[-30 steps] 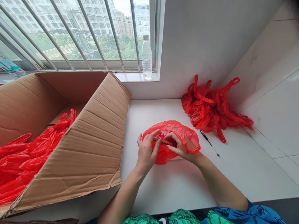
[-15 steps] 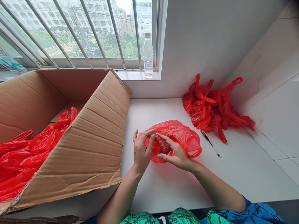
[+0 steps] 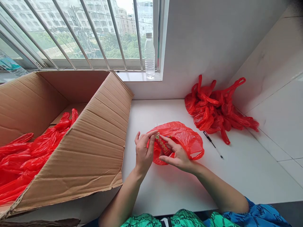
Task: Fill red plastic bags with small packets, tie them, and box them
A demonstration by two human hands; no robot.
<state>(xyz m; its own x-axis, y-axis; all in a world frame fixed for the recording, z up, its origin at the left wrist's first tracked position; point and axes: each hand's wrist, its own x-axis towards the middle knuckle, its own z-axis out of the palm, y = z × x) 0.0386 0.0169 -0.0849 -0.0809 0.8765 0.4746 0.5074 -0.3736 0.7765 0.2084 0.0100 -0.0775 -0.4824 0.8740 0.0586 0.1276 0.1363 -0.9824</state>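
At red packet (image 3: 163,145): left hand (image 3: 144,152) pinching, right hand (image 3: 179,156) cupped.

A slim red packet (image 3: 163,145), printed with a row of round gold marks, is held aslant, its gold end pointing far left and its other end near right. Around and beyond it lies a crumpled, translucent red plastic bag (image 3: 186,138).
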